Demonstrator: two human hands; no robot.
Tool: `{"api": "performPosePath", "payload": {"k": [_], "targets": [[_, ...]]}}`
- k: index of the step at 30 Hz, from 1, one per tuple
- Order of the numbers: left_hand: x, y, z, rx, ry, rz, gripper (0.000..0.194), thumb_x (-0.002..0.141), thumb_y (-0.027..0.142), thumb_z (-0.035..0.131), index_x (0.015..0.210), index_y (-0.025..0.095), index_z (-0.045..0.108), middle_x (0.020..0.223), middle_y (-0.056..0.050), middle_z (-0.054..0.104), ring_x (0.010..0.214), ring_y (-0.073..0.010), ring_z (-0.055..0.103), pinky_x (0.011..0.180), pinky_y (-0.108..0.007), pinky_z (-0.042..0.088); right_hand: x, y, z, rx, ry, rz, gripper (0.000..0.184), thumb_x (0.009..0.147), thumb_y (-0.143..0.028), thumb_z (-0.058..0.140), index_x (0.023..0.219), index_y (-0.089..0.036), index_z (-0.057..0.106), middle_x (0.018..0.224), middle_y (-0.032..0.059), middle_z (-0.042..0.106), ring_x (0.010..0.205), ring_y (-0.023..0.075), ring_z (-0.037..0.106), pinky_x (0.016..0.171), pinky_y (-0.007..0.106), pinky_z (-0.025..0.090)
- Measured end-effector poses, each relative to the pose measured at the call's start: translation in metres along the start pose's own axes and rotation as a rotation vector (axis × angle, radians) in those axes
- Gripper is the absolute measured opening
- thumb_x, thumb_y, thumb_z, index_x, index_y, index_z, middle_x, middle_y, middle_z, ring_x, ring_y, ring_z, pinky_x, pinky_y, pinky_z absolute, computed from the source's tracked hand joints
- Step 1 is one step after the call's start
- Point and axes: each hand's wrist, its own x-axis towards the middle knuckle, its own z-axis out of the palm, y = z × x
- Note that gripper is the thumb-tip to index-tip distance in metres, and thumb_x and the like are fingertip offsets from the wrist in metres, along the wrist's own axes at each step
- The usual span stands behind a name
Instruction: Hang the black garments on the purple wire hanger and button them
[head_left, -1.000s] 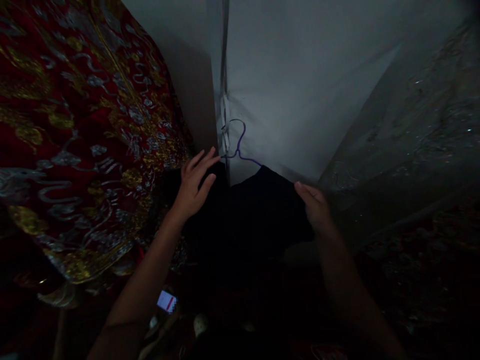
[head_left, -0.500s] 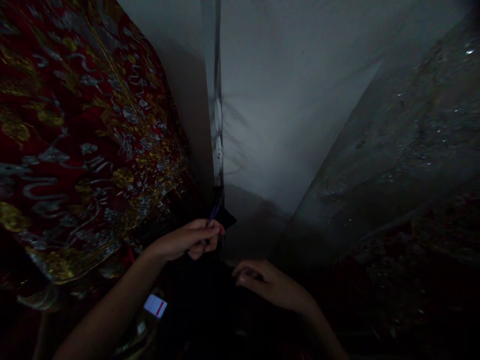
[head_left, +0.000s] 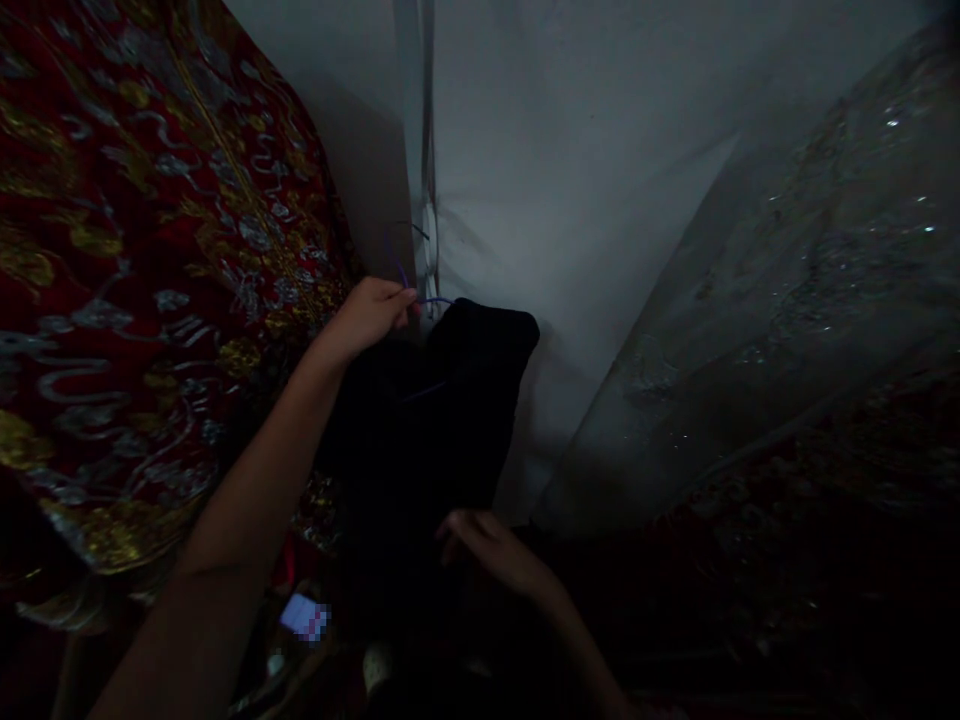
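My left hand is closed in a pinch on a thin purple hanger, near its top. From the hanger hangs a black garment, its shoulder against the pale wall; its details are lost in the dark. My right hand is lower, in front of the garment's lower part, fingers loosely bent and holding nothing that I can see. Whether it touches the cloth I cannot tell. Just above my left hand runs a narrow vertical strip with oval slots.
A red robe with gold and silver embroidery hangs at the left. On the right a sheer, glittering covering slants across, with dark red embroidered cloth beneath. A small white label or card shows at the lower left.
My left hand has risen toward the slotted strip with the purple hanger, and the black garment has come up into view against the wall. My right hand has shifted slightly left.
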Motion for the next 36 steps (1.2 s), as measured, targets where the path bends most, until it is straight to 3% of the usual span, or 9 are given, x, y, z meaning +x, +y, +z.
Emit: {"api": "performPosePath", "payload": {"k": [4, 10, 12, 15, 18, 20, 24, 27, 36], "targets": [[0.007, 0.001, 0.016, -0.070, -0.349, -0.021, 0.032, 0.088, 0.035, 0.054, 0.075, 0.011, 0.071, 0.047, 0.003, 0.048, 0.040, -0.0064, 0.032, 0.044, -0.020, 0.024, 0.068, -0.004, 0.001, -0.071, 0.296, -0.068, 0.069, 0.094, -0.072, 0.029, 0.068, -0.018, 0.063, 0.054, -0.0001, 0.054, 0.055, 0.0138, 0.055, 0.059, 0.025, 0.039], [-0.002, -0.024, 0.013, -0.019, -0.378, 0.030, 0.037, 0.091, 0.039, 0.049, 0.078, 0.013, 0.072, 0.049, 0.002, 0.051, 0.042, -0.0084, 0.037, 0.045, -0.021, 0.027, 0.123, 0.013, -0.013, -0.224, 0.566, 0.232, 0.041, 0.087, -0.045, 0.059, 0.055, -0.020, 0.059, 0.058, 0.0057, 0.061, 0.069, 0.0204, 0.065, 0.063, 0.027, 0.037], [-0.008, -0.033, 0.011, 0.035, -0.268, 0.093, 0.035, 0.091, 0.039, 0.051, 0.076, 0.015, 0.071, 0.055, 0.001, 0.055, 0.048, -0.0102, 0.044, 0.049, -0.022, 0.034, 0.118, 0.029, -0.011, -0.183, 0.536, 0.277, 0.033, 0.084, -0.037, 0.061, 0.058, -0.018, 0.063, 0.057, 0.0060, 0.062, 0.066, 0.0203, 0.064, 0.061, 0.027, 0.038], [-0.043, -0.049, 0.022, 0.074, 0.143, 0.191, 0.025, 0.090, 0.034, 0.055, 0.079, 0.017, 0.069, 0.075, -0.003, 0.064, 0.069, -0.0153, 0.058, 0.068, -0.027, 0.047, 0.099, 0.051, 0.001, -0.104, 0.505, 0.314, 0.038, 0.091, -0.037, 0.049, 0.064, -0.015, 0.065, 0.054, 0.0037, 0.061, 0.051, 0.0143, 0.056, 0.055, 0.025, 0.039], [-0.113, -0.074, 0.063, 0.024, 0.588, 0.241, 0.017, 0.091, 0.030, 0.055, 0.088, 0.019, 0.068, 0.091, -0.005, 0.065, 0.089, -0.0199, 0.061, 0.083, -0.034, 0.049, 0.078, 0.062, 0.013, -0.029, 0.543, 0.297, 0.045, 0.094, -0.046, 0.043, 0.070, -0.014, 0.064, 0.056, 0.0031, 0.061, 0.047, 0.0111, 0.050, 0.051, 0.023, 0.039], [-0.166, -0.095, 0.105, -0.043, 0.683, 0.208, 0.016, 0.092, 0.028, 0.053, 0.088, 0.020, 0.066, 0.092, -0.006, 0.062, 0.092, -0.0211, 0.060, 0.084, -0.036, 0.049, 0.066, 0.065, 0.018, 0.066, 0.595, 0.255, 0.052, 0.089, -0.060, 0.048, 0.068, -0.015, 0.061, 0.057, 0.0034, 0.061, 0.047, 0.0113, 0.050, 0.049, 0.023, 0.038], [-0.246, -0.129, 0.187, -0.156, 0.386, -0.164, 0.014, 0.090, 0.029, 0.053, 0.098, 0.022, 0.063, 0.096, -0.007, 0.065, 0.093, -0.0229, 0.064, 0.084, -0.038, 0.053, 0.049, 0.061, 0.020, 0.179, 0.600, 0.153, 0.065, 0.071, -0.082, 0.055, 0.056, -0.018, 0.053, 0.051, 0.0011, 0.053, 0.047, 0.0122, 0.048, 0.050, 0.026, 0.038], [-0.265, -0.138, 0.219, -0.212, 0.271, -0.217, 0.029, 0.081, 0.027, 0.059, 0.110, 0.022, 0.061, 0.109, -0.010, 0.067, 0.104, -0.0274, 0.065, 0.091, -0.043, 0.053, 0.043, 0.054, 0.021, 0.157, 0.564, 0.121, 0.067, 0.068, -0.085, 0.055, 0.051, -0.020, 0.049, 0.048, -0.0008, 0.047, 0.047, 0.0123, 0.045, 0.053, 0.028, 0.038], [-0.241, -0.123, 0.204, -0.218, 0.220, -0.158, 0.012, 0.087, 0.025, 0.055, 0.086, 0.021, 0.066, 0.084, -0.005, 0.068, 0.081, -0.0212, 0.066, 0.077, -0.033, 0.053, 0.032, 0.035, 0.019, 0.129, 0.422, -0.011, 0.060, 0.072, -0.079, 0.059, 0.065, -0.020, 0.052, 0.056, -0.0016, 0.051, 0.052, 0.0126, 0.047, 0.053, 0.026, 0.038]]}}
